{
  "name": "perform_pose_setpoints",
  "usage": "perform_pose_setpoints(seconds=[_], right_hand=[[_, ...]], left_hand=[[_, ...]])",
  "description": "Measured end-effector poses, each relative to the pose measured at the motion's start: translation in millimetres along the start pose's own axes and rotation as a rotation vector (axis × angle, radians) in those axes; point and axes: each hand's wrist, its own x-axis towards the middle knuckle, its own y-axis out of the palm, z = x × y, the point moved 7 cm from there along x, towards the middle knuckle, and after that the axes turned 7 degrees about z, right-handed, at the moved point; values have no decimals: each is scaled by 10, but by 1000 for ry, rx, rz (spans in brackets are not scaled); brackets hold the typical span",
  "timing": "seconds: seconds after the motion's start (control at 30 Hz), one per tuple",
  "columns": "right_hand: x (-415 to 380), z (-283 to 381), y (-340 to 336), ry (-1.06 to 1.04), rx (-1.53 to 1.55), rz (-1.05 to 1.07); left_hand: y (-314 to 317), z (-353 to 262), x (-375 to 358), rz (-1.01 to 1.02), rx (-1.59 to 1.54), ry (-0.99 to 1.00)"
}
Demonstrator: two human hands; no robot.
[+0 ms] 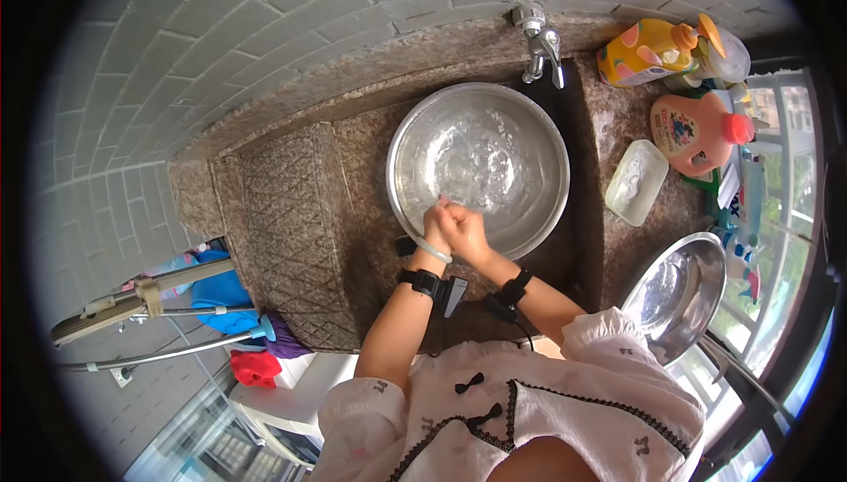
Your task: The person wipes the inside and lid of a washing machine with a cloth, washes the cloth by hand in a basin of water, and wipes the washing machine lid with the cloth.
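A round metal basin (408,133) holding clear, rippling water stands in the stone sink. Above its near rim, my left hand (434,223) and my right hand (466,232) are pressed together, both with curled fingers. Whatever may be between them is hidden. A pale bangle (435,251) circles my left wrist, and each forearm carries a black strap with a small device. Behind the basin, the metal tap (540,45) sticks out from the wall.
On the right ledge are a yellow pump bottle (648,52), a pink jug with a red cap (693,133) and a whitish soap dish (637,184). A second metal basin (684,292) leans nearer me. Left lies a ridged stone washboard (287,226).
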Motion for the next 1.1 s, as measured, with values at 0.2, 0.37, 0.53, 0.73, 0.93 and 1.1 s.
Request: perform_pose_setpoints(seconds=[0.2,0.37,0.53,0.73,0.93,1.1], right_hand=[[561,-325,-717,5,-353,-115],[599,-774,-1133,9,-655,-233],[572,-1370,-842,121,-618,-56],[72,-763,99,300,192,481],[-7,-20,67,-132,-231,164],[228,-43,-98,-46,-319,43]], left_hand=[[836,-258,-201,-343,134,100],[650,-278,-381,-355,1418,-233],[654,-221,-423,-468,761,-220],[169,-85,-364,-523,162,-134],[707,-144,-231,537,-311,87],[600,-219,-306,-484,-20,109]])
